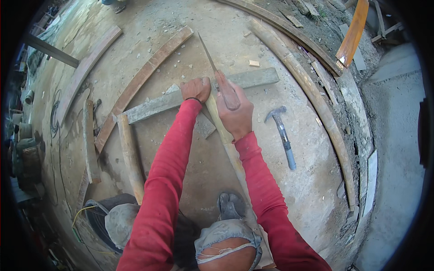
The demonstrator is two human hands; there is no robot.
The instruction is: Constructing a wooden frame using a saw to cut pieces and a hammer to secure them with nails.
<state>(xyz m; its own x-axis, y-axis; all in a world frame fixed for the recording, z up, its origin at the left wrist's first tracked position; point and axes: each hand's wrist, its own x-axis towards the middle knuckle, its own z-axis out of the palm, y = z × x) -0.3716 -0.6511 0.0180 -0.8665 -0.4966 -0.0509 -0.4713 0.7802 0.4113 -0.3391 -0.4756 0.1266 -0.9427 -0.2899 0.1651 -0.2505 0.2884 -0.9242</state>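
Note:
My right hand point(236, 113) grips the wooden handle of a handsaw point(228, 94), whose narrow blade points away from me. The blade lies edge-on over a pale wooden pole point(222, 124) that runs from between my legs to a grey timber beam point(156, 107). Closed beside the saw, my left hand point(196, 90) grips the pole's far end where it rests on the beam. Its fingertips are hidden. A claw hammer point(283, 137) lies on the ground to the right of my right hand.
A short round post point(130, 158) and a reddish plank point(144, 81) lie to the left. A long curved-looking pole point(307, 86) stretches along the right, near a concrete wall point(393, 149). A black bucket point(96, 221) stands at lower left. Small wood scraps dot the ground.

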